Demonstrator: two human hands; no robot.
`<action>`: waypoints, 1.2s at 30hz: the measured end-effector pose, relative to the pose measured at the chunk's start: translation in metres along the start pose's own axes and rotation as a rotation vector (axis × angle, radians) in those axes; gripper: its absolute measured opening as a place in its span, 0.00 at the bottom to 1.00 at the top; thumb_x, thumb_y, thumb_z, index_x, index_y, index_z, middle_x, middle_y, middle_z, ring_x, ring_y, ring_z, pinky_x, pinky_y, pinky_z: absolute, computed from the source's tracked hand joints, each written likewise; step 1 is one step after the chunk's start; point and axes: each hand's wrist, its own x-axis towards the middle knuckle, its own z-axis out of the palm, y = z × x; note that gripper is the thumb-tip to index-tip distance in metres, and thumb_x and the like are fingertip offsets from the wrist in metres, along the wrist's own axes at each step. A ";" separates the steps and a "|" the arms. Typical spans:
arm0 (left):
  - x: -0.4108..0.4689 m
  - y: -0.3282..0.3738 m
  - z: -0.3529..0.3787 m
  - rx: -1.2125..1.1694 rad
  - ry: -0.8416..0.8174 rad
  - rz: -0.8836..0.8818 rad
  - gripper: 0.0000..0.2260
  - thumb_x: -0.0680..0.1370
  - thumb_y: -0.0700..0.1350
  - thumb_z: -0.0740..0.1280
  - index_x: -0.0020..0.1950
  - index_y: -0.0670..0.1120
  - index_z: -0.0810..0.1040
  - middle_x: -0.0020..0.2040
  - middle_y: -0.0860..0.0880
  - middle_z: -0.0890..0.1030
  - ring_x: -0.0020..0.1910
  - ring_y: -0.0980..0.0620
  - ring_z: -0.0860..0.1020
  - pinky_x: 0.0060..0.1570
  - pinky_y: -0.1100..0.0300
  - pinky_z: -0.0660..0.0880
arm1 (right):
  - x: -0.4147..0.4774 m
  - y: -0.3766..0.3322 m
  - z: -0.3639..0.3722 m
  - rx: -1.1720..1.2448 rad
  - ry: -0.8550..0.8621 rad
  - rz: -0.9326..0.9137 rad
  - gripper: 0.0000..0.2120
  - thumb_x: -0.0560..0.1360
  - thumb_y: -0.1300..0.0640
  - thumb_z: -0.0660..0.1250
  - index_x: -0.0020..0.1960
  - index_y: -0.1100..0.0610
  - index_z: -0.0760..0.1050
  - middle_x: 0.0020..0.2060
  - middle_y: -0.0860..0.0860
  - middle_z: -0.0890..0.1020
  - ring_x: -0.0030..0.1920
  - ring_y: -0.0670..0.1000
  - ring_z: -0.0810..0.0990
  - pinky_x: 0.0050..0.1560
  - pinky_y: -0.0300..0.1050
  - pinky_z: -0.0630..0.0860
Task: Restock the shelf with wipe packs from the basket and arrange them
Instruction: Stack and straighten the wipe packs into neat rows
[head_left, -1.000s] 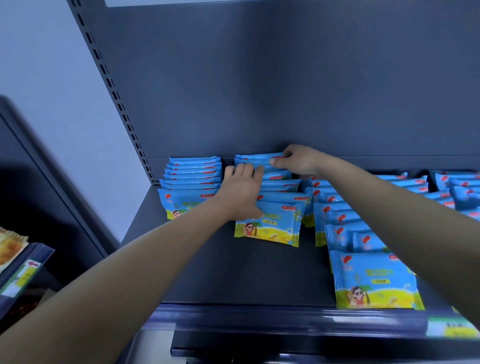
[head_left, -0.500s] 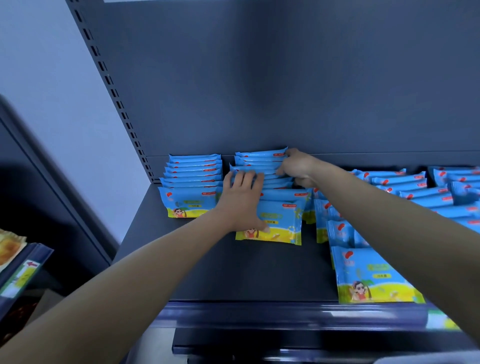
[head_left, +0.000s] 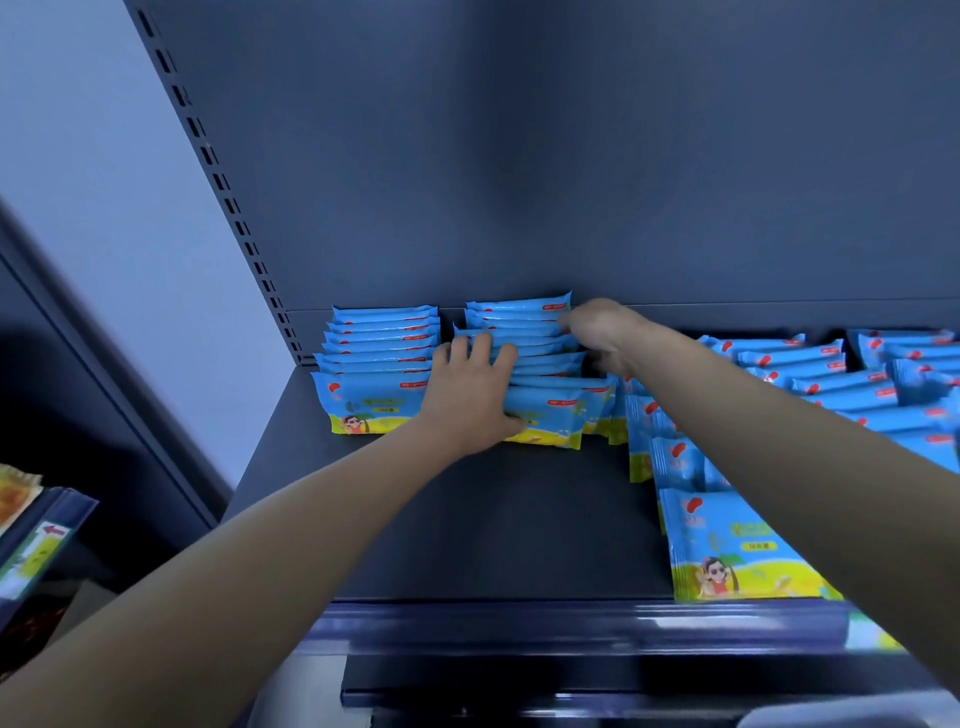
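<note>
Blue and yellow wipe packs stand in rows on the dark shelf (head_left: 467, 530). My left hand (head_left: 470, 395) lies flat with straight fingers on the front packs of the second row (head_left: 550, 400). My right hand (head_left: 597, 332) reaches to the right side of that row near the back, its fingers curled against the rear packs (head_left: 519, 306); whether it grips one is unclear. A neat first row (head_left: 382, 353) stands at the far left. The basket is out of view.
More rows of wipe packs (head_left: 831, 374) fill the right side, with a front pack (head_left: 737, 551) near the shelf lip (head_left: 571, 623). The shelf's back panel (head_left: 571, 182) rises behind. Another shelf with yellow packets (head_left: 21, 509) stands lower left.
The second row has been pushed back and squeezed tighter. My right hand slid from the row's top rear edge down its right side. My left hand stayed pressed on the front packs.
</note>
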 end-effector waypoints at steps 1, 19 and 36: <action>-0.001 -0.001 0.000 0.000 0.000 -0.005 0.36 0.66 0.63 0.68 0.68 0.48 0.61 0.64 0.45 0.65 0.63 0.42 0.65 0.65 0.47 0.60 | -0.001 0.001 -0.001 0.010 0.006 -0.001 0.17 0.79 0.57 0.56 0.65 0.62 0.70 0.63 0.56 0.75 0.62 0.56 0.73 0.66 0.52 0.70; -0.004 0.010 0.002 -0.061 -0.057 -0.061 0.43 0.68 0.66 0.65 0.74 0.47 0.53 0.72 0.43 0.57 0.70 0.37 0.56 0.72 0.42 0.51 | -0.009 0.017 0.015 0.451 0.070 -0.081 0.16 0.78 0.48 0.58 0.61 0.55 0.73 0.56 0.57 0.79 0.57 0.59 0.79 0.59 0.59 0.75; 0.002 0.001 -0.002 -0.028 -0.183 -0.115 0.51 0.63 0.68 0.69 0.75 0.49 0.46 0.75 0.39 0.46 0.71 0.34 0.52 0.71 0.43 0.48 | 0.021 0.005 0.017 0.410 0.050 0.042 0.19 0.75 0.49 0.67 0.61 0.59 0.73 0.56 0.55 0.79 0.54 0.55 0.78 0.53 0.48 0.76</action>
